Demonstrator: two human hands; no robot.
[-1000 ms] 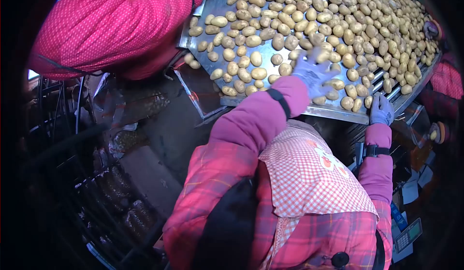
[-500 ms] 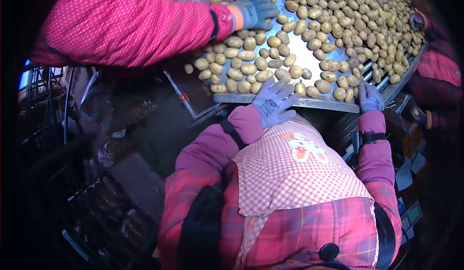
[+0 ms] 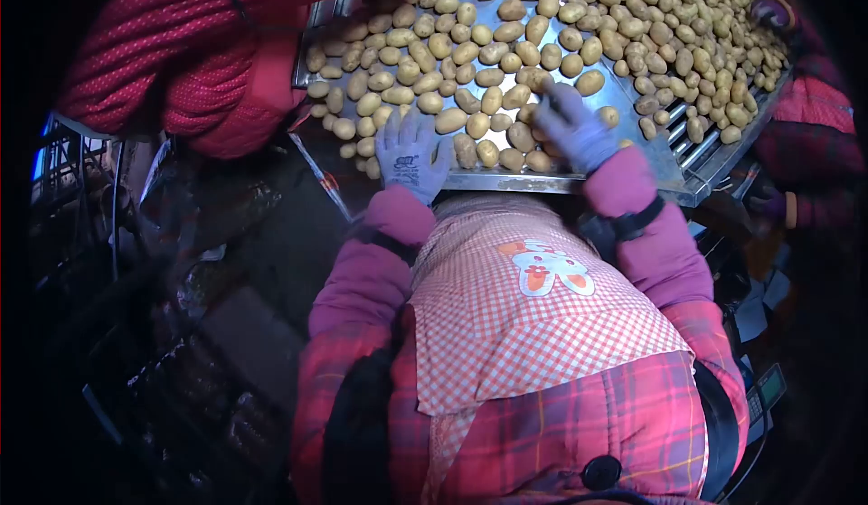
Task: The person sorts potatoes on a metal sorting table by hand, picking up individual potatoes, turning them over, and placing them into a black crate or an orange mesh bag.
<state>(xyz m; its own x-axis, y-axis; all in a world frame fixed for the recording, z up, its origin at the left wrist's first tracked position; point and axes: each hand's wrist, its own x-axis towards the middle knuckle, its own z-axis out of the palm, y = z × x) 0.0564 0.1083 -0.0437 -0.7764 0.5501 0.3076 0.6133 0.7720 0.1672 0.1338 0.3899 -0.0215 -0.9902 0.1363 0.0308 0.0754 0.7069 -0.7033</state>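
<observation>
My left hand [image 3: 413,157], in a grey-lilac work glove, lies at the table's front lip with its fingers spread, touching the nearest potatoes [image 3: 429,103]. My right hand [image 3: 579,132], gloved alike and slightly blurred, is over the front of the metal table [image 3: 665,148]. Its fingers are stretched out and apart beside several potatoes [image 3: 520,136], and I see nothing gripped in them. Between my two hands, potatoes lie in a loose single layer against the raised front edge.
A dense heap of potatoes [image 3: 678,30] covers the back right. Metal rollers [image 3: 674,130] show at the right. At the upper left a co-worker's pink sleeve [image 3: 199,44] reaches over the table; another person's gloved hand [image 3: 775,12] is at the far right.
My left hand has moved left along the edge, and my right hand has come left from the right corner onto the table. Potatoes have shifted left. The co-worker's hand has left view.
</observation>
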